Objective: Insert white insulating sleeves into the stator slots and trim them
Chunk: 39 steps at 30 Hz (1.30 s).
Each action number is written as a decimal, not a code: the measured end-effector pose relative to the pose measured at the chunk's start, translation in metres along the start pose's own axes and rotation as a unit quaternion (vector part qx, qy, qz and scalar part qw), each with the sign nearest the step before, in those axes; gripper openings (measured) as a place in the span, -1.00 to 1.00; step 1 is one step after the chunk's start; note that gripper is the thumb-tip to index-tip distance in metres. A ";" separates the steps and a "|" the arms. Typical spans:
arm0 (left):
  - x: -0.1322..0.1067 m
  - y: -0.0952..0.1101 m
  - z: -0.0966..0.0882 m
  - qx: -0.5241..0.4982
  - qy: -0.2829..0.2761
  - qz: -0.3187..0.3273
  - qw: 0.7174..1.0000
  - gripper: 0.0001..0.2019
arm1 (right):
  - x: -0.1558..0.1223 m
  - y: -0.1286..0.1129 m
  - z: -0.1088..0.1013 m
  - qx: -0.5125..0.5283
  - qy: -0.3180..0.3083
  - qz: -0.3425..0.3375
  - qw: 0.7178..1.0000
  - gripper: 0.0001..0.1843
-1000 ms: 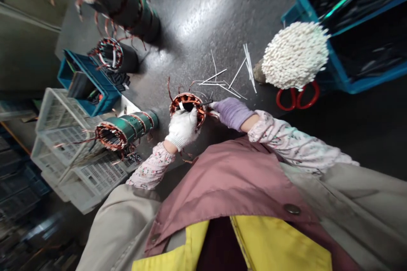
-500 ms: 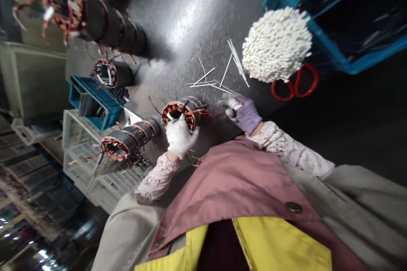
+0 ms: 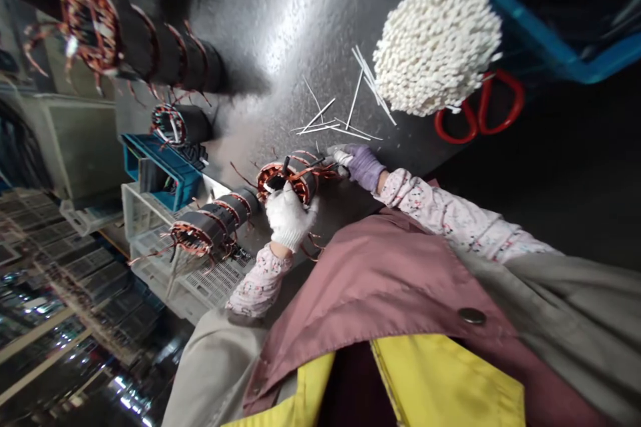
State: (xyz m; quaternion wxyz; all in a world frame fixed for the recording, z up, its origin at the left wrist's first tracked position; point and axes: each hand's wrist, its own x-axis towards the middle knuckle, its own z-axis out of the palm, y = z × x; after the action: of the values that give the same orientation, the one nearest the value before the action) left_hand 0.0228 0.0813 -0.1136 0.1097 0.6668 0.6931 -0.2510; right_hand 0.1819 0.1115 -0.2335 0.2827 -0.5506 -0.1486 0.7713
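Note:
A motor stator with copper windings (image 3: 303, 161) lies on the dark bench in front of me. My left hand (image 3: 289, 213), in a white knitted glove, grips its near rim, fingertips reaching toward the bore. Copper lead wires (image 3: 320, 170), some with black sleeves, stick out to the right of the stator. At their ends is my right hand (image 3: 358, 163), in a purple and grey glove, with its fingers closed around them; the fingertips are partly blurred. Thin white tubes (image 3: 325, 125) lie scattered just beyond the stator.
A large bundle of white tubes (image 3: 438, 43) rests beside red-handled scissors (image 3: 481, 113) and a blue crate (image 3: 551, 40). To the left are stacked stators (image 3: 140, 43), another stator row (image 3: 215, 220), a single stator (image 3: 180, 123), a small blue bin (image 3: 160, 170) and clear plastic baskets (image 3: 135, 220).
My right hand has moved left to the stator's lead wires and its fingers have closed there. My left hand stays on the stator rim. The camera view has shifted slightly.

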 end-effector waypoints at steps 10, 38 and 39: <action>-0.001 0.002 -0.006 0.009 -0.019 0.012 1.000 -0.42 | 0.011 0.005 0.012 -0.058 -0.002 -0.056 0.997 -0.86; -0.004 -0.002 -0.008 0.007 -0.020 -0.026 0.999 -0.32 | -0.007 -0.010 -0.013 -0.009 -0.079 0.009 0.997 -0.63; -0.005 -0.001 -0.008 0.008 -0.017 -0.026 0.999 -0.32 | -0.004 -0.007 -0.010 0.012 -0.071 0.004 0.997 -0.65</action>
State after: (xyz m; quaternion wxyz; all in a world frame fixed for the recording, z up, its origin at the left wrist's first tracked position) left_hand 0.0235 0.0811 -0.1040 0.1097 0.6453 0.7058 -0.2709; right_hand 0.1943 0.1141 -0.2300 0.2751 -0.4918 -0.1574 0.8110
